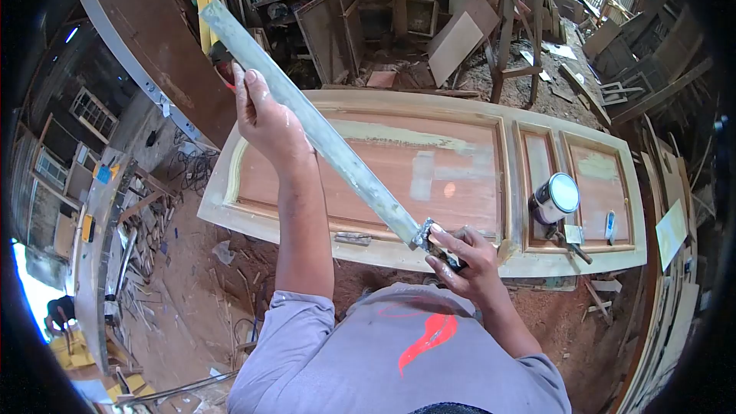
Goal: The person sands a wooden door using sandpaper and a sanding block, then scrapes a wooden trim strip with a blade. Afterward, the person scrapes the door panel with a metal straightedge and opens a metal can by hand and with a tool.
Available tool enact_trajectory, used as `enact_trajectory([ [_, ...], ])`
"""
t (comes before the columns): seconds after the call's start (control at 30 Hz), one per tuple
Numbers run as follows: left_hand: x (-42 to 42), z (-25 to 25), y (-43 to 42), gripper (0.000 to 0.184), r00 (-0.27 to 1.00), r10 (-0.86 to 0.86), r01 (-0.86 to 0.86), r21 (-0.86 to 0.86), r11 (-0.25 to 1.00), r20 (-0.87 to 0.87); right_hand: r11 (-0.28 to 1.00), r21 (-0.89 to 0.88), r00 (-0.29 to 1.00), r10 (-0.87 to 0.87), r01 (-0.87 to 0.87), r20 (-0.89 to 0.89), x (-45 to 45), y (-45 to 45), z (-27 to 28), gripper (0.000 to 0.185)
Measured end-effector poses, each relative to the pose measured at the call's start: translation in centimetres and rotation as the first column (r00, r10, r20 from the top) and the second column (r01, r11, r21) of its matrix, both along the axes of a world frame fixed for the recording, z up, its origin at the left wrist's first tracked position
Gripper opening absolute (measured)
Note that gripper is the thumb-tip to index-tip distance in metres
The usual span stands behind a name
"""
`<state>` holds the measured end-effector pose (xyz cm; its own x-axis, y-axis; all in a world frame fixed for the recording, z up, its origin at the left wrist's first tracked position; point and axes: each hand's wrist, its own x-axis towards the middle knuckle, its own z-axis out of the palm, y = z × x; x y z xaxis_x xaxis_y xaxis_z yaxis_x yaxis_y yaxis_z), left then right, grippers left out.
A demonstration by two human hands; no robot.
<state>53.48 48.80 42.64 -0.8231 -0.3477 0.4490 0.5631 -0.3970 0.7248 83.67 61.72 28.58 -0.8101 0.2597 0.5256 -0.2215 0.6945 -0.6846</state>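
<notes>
My left hand [268,116] is closed around the upper part of a long flat strip [322,134] smeared with pale grey-green filler. The strip slants down to the right across a panelled wooden door [368,103]. At its lower end, my right hand [469,262] grips a small putty knife [451,259], whose dark handle is partly hidden by the fingers. The knife's blade area, coated in filler, touches or nearly touches the strip's tip. Pale filler patches [422,172] mark the door's panels. An open tin [558,198] stands on the door's right part.
A scraper with a dark handle [576,245] and a small blue-and-white tool [610,226] lie near the tin. A small wooden block [353,238] rests on the door's near edge. Behind stands a wooden trestle [506,46]; scrap wood [138,276] litters the floor at left.
</notes>
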Motion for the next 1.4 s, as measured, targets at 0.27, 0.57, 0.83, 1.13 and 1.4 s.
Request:
enact_trajectory([
  [0.27, 4.5, -1.4, 2.6, 0.049, 0.992, -0.128, 0.128, -0.041, 0.991, 0.004, 0.997, -0.040, 0.998, -0.061, 0.060, -0.013, -2.0, -1.0, 2.0, 0.052],
  [0.57, 8.3, -4.6, 5.1, 0.046, 0.938, -0.344, 0.341, -0.054, 0.938, -0.037, 0.991, -0.039, 0.986, -0.129, 0.125, -0.108, -6.0, -0.3, 4.8, 0.054],
  [0.83, 9.8, -5.3, 5.8, 0.044, 0.920, -0.387, 0.366, -0.214, 0.906, -0.061, 0.979, -0.031, 0.952, -0.204, 0.202, -0.230, -9.3, 1.2, 8.6, 0.055],
  [1.13, 11.0, -6.2, 5.3, 0.047, 0.857, -0.516, 0.460, -0.437, 0.773, -0.010, 0.956, -0.129, 0.877, -0.293, 0.263, -0.381, -11.9, 3.9, 14.4, 0.051],
  [1.4, 10.6, -7.8, 4.4, 0.048, 0.809, -0.568, 0.397, -0.572, 0.718, -0.151, 0.921, -0.367, 0.810, -0.311, 0.128, -0.497, -15.1, 10.1, 19.4, 0.046],
])
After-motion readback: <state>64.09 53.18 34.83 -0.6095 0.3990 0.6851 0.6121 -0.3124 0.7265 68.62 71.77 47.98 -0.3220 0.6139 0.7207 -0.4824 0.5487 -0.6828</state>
